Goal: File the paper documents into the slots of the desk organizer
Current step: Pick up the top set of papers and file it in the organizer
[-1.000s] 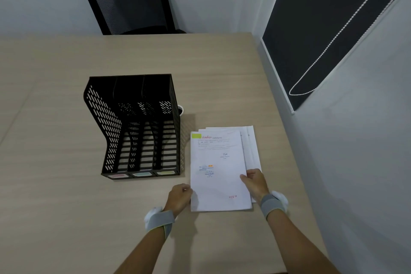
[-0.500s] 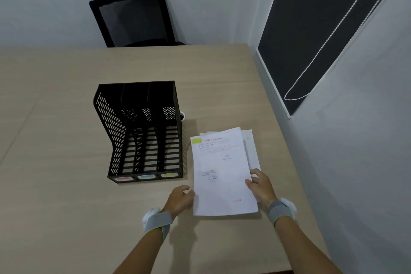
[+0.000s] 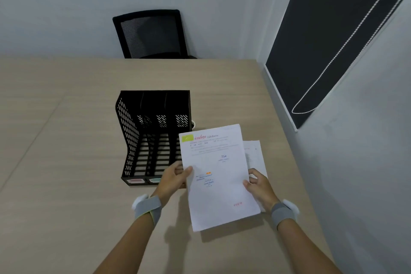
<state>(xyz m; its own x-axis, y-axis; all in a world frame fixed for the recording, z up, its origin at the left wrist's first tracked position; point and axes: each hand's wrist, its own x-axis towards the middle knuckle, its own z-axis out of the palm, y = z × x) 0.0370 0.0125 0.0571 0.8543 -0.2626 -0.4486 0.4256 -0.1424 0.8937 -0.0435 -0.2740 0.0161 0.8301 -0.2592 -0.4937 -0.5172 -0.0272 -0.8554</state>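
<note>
A black mesh desk organizer with three slots stands on the wooden desk, coloured labels on its front edge. I hold a white document with a green sticky tab and red heading, lifted above the desk and tilted, its top left corner overlapping the organizer's right slot. My left hand pinches its left edge, thumb on top. My right hand grips its right edge. More sheets, the paper stack, lie flat on the desk under and to the right of the held sheet.
A black mesh office chair stands behind the desk's far edge. A wall with a dark window blind and its bead chain runs along the desk's right side. A small white object peeks out behind the organizer.
The top document has come off the stack and risen, tilting toward the organizer. My left hand moved up from the sheet's bottom corner to its left edge. The camera view tilted upward.
</note>
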